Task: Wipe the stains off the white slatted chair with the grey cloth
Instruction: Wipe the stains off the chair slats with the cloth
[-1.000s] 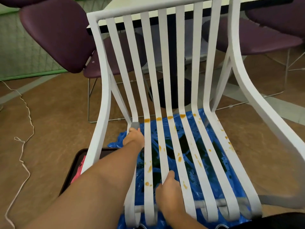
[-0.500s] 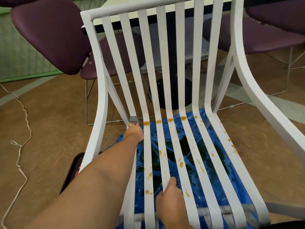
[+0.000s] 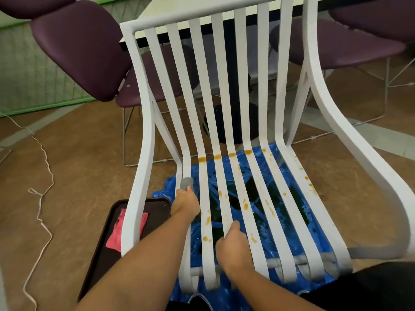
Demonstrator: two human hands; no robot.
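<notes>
Noted a dark tray point(image 3: 98, 254) on the floor left of the white slatted chair point(image 3: 137, 176), one pink rag point(image 3: 116, 234) lying in it. Found the left hand point(image 3: 185, 204) curled round the grey cloth point(image 3: 186, 184), pressed on a left-side slat below the seat's bend. Found the right hand point(image 3: 233, 248) clamped on a middle slat near the front edge. Saw orange stains point(image 3: 248, 151) across the other slats, a blue sheet point(image 3: 298, 212) beneath, purple chairs point(image 3: 78, 52) close behind.

The left hand point(image 3: 185, 204) holds the grey cloth point(image 3: 186, 183) round a slat of the white slatted chair point(image 3: 242, 86) at 7 o'clock. The right hand point(image 3: 233, 248) grips another slat at 5 o'clock.
</notes>
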